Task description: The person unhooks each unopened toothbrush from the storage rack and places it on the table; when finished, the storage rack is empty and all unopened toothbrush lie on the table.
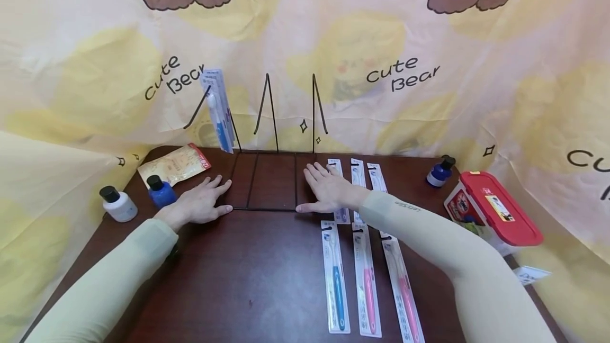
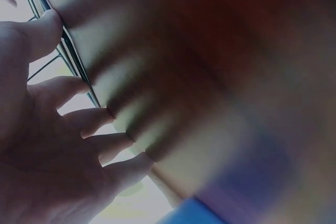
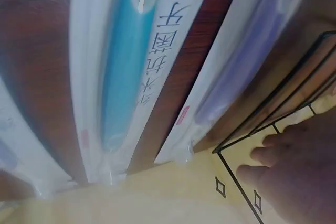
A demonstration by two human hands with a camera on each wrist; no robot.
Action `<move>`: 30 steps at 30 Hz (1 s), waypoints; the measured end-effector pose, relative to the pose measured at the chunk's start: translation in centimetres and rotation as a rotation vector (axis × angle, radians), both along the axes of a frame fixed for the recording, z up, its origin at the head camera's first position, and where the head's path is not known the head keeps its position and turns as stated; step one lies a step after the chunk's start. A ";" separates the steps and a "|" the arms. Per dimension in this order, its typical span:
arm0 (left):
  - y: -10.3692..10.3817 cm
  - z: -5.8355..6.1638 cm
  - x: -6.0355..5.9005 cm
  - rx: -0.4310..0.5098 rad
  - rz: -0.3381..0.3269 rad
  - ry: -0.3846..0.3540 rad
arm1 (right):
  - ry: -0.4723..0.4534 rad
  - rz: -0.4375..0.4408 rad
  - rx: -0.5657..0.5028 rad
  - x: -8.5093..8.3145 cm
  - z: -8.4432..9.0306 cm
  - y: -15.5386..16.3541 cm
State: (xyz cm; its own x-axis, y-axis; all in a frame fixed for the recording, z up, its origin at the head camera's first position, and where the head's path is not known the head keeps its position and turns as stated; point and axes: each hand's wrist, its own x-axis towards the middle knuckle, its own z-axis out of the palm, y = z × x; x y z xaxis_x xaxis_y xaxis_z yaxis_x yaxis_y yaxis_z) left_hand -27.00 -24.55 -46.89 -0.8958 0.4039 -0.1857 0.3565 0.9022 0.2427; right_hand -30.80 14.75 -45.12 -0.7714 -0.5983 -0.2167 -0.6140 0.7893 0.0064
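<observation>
Near the far edge of the counter (image 1: 267,279), both hands lie flat, grip released, left hand (image 1: 202,202) and right hand (image 1: 329,189) touching the wire rack (image 1: 264,184) base's front corners, bare wood before them, while wrist views show only blurred fingers.
</observation>
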 end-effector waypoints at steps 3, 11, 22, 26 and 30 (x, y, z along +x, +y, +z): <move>0.1 0.0 0.0 0.000 -0.008 0.011 | -0.022 -0.023 0.041 -0.3 -0.7 -0.1; 0.0 0.0 0.0 -0.008 0.002 -0.001 | 0.020 -0.075 0.089 -0.1 -1.5 0.4; -0.3 0.0 -0.3 0.012 0.013 -0.018 | -0.015 -0.092 0.087 -0.1 -1.5 1.1; -0.3 0.6 -0.6 0.123 0.029 0.035 | -0.010 -0.093 0.071 -0.1 -1.6 1.3; 0.0 2.4 -1.6 0.388 0.156 0.151 | -0.018 -0.094 0.063 -0.2 -1.7 1.4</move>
